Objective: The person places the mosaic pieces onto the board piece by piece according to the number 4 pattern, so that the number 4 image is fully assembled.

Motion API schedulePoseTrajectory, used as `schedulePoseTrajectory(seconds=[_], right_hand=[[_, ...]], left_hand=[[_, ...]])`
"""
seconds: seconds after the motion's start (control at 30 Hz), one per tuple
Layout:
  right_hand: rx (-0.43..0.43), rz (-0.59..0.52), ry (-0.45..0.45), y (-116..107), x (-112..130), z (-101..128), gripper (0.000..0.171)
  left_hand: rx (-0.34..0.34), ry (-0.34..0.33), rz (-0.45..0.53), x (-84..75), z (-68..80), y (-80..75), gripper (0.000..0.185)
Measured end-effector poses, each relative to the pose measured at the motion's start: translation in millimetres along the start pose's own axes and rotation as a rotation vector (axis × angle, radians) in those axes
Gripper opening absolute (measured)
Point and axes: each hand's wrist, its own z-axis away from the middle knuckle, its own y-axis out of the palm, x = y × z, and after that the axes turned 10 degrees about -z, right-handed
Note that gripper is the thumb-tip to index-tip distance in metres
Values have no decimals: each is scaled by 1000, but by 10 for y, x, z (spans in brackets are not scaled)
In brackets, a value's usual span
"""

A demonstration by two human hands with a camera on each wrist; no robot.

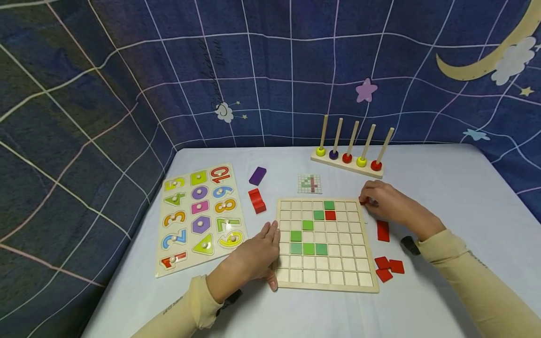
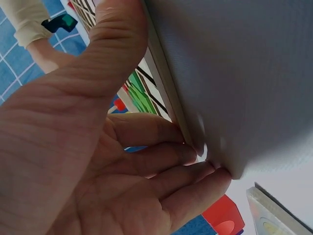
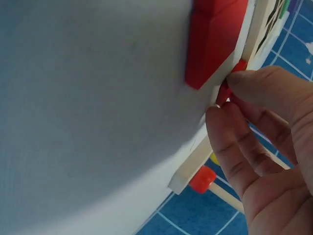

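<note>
Your right hand [image 1: 390, 203] pinches a red tile [image 3: 224, 92] at the board's [image 1: 328, 264] upper right edge, your left [image 1: 256, 256] rests nearly straight-fingered on its left edge; a loose pinch could drop the tile, a left push skew the board.

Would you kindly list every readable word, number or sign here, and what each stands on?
On the number board:
"1"
"2"
"3"
"4"
"5"
"6"
"7"
"8"
"9"
"10"
Curtain lettering: too faint.
Left sleeve lettering, right sleeve lettering: too small to read.
</note>
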Motion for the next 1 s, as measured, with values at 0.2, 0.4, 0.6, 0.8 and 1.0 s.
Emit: schedulePoseTrajectory(seconds=[0.2,0.4,0.6,0.8,1.0], right_hand=[[15,-30,8,-18,-23,19,16],[-4,-37,1,-26,10,101,15],[-3,-66,-30,3,151,130,16],[4,-94,-69,92,370,135,16],[-7,-129,-210,201,568,85,16]], left_hand=[[8,-9,3,-15,-8,8,129],[16,-1,-1,-17,-5,-1,128],[26,-14,13,-6,-5,-31,130],[18,-5,19,-6,1,-36,129],[12,-1,15,0,-6,-19,128]])
